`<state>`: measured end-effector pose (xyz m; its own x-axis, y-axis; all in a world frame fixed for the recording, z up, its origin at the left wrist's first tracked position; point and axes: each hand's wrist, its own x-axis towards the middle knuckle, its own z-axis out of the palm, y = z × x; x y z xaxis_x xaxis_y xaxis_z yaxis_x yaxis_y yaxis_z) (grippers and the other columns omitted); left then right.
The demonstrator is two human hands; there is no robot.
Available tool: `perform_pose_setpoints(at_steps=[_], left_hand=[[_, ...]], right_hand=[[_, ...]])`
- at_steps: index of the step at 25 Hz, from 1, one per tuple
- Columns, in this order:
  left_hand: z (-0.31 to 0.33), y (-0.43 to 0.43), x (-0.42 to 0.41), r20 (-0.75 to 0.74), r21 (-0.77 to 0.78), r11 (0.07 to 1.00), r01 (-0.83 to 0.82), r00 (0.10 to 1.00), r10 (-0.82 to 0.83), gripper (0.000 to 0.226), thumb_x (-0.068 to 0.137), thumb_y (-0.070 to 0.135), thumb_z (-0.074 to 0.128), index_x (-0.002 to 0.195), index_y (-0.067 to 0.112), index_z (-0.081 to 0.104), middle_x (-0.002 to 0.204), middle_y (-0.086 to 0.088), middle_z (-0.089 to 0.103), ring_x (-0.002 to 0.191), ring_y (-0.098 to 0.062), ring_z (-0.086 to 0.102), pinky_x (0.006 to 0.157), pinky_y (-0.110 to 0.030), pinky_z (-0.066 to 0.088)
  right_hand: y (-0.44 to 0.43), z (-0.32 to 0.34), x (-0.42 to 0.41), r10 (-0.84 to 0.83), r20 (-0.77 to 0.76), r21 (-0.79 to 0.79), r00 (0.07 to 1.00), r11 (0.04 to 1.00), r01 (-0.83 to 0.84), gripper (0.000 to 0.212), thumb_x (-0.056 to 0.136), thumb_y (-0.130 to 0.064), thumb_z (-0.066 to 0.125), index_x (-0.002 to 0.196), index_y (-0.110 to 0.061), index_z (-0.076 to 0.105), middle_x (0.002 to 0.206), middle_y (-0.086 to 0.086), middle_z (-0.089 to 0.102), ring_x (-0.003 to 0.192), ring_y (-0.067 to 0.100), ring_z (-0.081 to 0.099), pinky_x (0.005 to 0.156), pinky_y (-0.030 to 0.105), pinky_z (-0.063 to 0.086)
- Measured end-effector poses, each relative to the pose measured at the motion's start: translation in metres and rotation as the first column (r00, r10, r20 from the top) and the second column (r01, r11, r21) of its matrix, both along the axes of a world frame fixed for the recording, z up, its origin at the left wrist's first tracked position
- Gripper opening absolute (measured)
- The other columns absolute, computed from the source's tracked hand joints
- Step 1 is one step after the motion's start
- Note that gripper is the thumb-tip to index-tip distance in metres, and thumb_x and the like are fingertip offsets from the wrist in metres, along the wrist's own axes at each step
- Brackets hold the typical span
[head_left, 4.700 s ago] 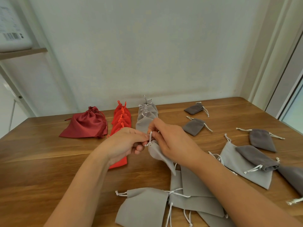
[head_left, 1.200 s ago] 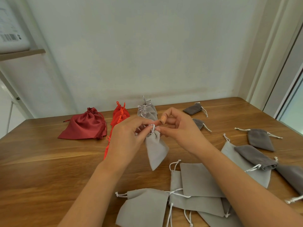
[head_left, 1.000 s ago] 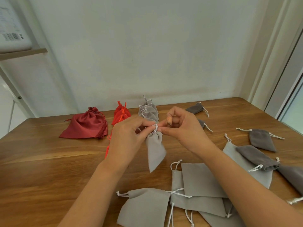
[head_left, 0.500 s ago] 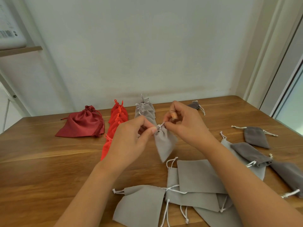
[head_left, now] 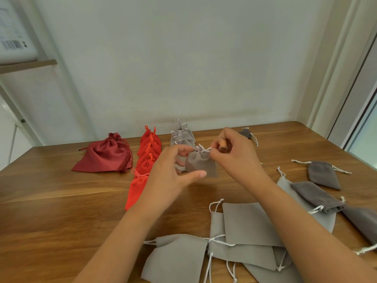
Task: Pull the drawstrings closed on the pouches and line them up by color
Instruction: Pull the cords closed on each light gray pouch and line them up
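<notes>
- A small light grey pouch (head_left: 201, 166), neck gathered, is held above the table (head_left: 61, 201).
- Its drawstring (head_left: 206, 149) is pinched by the right hand (head_left: 234, 156) at the pouch's 1 o'clock.
- The left hand (head_left: 169, 176) is loosely spread at 8 o'clock; whether it grips cannot be told.
- Closed grey pouches (head_left: 182, 137) are lined up at 12 o'clock, red pouches (head_left: 148, 152) at 10 o'clock.

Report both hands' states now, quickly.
Left hand: holds the light grey pouch, thumb in front, fingers behind.
Right hand: pinches the pouch's white drawstring.
</notes>
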<state>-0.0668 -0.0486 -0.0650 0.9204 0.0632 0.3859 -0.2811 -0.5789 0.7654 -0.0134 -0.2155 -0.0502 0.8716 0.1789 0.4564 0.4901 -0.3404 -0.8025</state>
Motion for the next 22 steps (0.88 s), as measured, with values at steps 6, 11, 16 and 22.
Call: perform_pose_setpoints(at_steps=[6, 11, 16, 22], left_hand=[[-0.005, 0.013, 0.014, -0.077, -0.161, 0.984, -0.082, 0.995, 0.071, 0.015, 0.08, 0.018, 0.074, 0.084, 0.026, 0.062, 0.084, 0.01, 0.067, 0.074, -0.001, 0.058, 0.067, -0.017, 0.046], [-0.015, 0.026, 0.026, -0.131, -0.083, 0.954, -0.289, 0.952, 0.277, 0.013, 0.081, 0.017, 0.073, 0.087, 0.02, 0.063, 0.077, 0.003, 0.068, 0.07, -0.01, 0.063, 0.065, -0.031, 0.054], [-0.02, 0.018, 0.029, -0.024, 0.045, 0.94, -0.339, 0.94, 0.34, 0.011, 0.084, 0.015, 0.069, 0.09, 0.017, 0.061, 0.08, 0.007, 0.061, 0.072, -0.002, 0.056, 0.064, -0.016, 0.043], [-0.019, 0.021, 0.029, 0.033, 0.331, 0.87, -0.364, 0.926, 0.375, 0.026, 0.078, 0.026, 0.075, 0.096, 0.021, 0.059, 0.096, 0.006, 0.052, 0.085, -0.01, 0.047, 0.07, -0.026, 0.034]], right_hand=[[0.003, -0.001, 0.004, 0.214, -0.11, 0.262, 0.971, 0.948, -0.179, 0.031, 0.078, 0.008, 0.063, 0.069, -0.013, 0.042, 0.081, 0.016, 0.063, 0.069, 0.012, 0.06, 0.07, 0.024, 0.053], [0.004, -0.021, 0.013, 0.056, -0.19, -0.115, 0.98, 0.99, -0.078, 0.011, 0.086, -0.021, 0.067, 0.092, -0.026, 0.06, 0.099, -0.013, 0.063, 0.083, 0.003, 0.058, 0.075, 0.022, 0.048], [0.004, -0.032, 0.016, 0.013, -0.235, -0.402, 0.972, 0.909, -0.109, 0.016, 0.09, -0.025, 0.063, 0.105, -0.029, 0.061, 0.108, -0.01, 0.061, 0.098, 0.004, 0.055, 0.08, 0.019, 0.045], [0.001, -0.026, 0.014, 0.031, -0.276, -0.422, 0.961, 0.894, -0.15, 0.015, 0.088, -0.03, 0.066, 0.103, -0.028, 0.064, 0.105, -0.009, 0.062, 0.095, 0.003, 0.055, 0.07, 0.015, 0.042]])
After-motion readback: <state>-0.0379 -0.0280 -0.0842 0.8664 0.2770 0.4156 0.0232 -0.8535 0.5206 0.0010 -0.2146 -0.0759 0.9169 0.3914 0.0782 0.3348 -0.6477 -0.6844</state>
